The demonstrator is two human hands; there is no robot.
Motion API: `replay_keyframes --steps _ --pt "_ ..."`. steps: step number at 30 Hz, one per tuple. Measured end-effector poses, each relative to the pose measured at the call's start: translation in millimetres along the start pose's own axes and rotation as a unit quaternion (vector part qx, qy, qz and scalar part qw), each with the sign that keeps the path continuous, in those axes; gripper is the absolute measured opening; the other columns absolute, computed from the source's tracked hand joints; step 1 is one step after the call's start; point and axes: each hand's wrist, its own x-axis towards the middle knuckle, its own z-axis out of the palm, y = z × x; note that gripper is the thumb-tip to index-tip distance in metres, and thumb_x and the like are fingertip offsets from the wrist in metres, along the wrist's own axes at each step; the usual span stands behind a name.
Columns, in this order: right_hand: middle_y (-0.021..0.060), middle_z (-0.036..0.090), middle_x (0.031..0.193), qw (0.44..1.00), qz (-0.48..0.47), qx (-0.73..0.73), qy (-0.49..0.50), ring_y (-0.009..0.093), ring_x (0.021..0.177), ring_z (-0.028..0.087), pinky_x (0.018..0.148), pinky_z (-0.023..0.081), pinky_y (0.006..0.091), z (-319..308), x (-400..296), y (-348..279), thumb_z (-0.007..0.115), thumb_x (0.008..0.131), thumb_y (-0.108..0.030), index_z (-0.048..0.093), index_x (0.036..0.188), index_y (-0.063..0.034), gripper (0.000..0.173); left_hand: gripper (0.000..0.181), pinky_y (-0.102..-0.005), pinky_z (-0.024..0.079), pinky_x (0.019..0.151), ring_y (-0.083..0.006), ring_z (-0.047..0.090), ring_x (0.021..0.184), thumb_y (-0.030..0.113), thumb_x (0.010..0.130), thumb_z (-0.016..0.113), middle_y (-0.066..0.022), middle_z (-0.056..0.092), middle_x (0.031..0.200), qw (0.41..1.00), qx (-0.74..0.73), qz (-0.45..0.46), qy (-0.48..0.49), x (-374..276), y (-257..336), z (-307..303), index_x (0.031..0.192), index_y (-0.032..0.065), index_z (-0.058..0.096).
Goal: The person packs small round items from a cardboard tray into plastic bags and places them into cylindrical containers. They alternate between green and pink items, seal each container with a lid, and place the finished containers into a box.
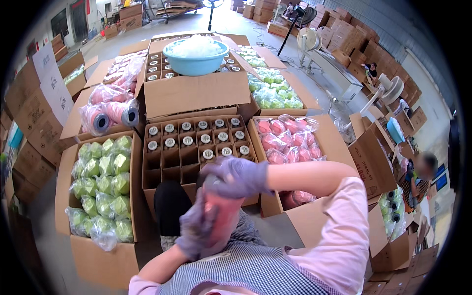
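Observation:
A pink thermos flask (226, 217), blurred by motion, is held tilted in front of my apron. My left hand (195, 228), in a greyish-purple glove, is wrapped around its body. Over its dark top lies my right hand (238, 177), gloved alike and gripping that end; the fingers are smeared and hide most of the top. Just beyond the hands stands a cardboard carton with dividers (171, 159). Silver-topped cylinders (205, 138) fill its back cells, while several front cells at the left hold none.
Left is a carton of bagged green items (105, 166); right, one of bagged pink items (291, 140). Wrapped pink cylinders (110, 114) lie behind left. A blue basin (195, 61) of white material rests on another divided carton. A co-worker (418, 184) sits far right.

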Motion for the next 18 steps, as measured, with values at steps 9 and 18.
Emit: replay_keyframes --steps 9,18 --pt "0.031 0.041 0.144 0.958 0.096 0.262 -0.067 0.051 0.12 0.05 0.105 0.042 0.0542 -27.1 20.4 -4.8 0.074 0.076 -0.056 0.045 0.146 -0.0093 0.089 0.042 -0.0324 0.054 0.08 -0.0188 0.068 0.088 0.015 0.102 0.053 -0.0172 0.072 0.103 0.993 -0.109 -0.043 0.033 -2.0 -11.6 -20.1 0.14 -0.0025 0.052" --pt "0.0237 0.052 0.138 0.91 0.202 0.357 -0.054 0.044 0.106 0.063 0.092 0.053 0.0467 -21.5 34.4 -1.2 0.073 0.084 -0.035 0.052 0.132 -0.0076 0.059 0.056 -0.0333 0.055 0.092 -0.0243 0.069 0.108 0.024 0.102 0.055 -0.0192 0.069 0.12 0.99 -0.131 -0.051 -0.011 0.3 -2.6 -18.1 0.148 -0.0045 0.039"
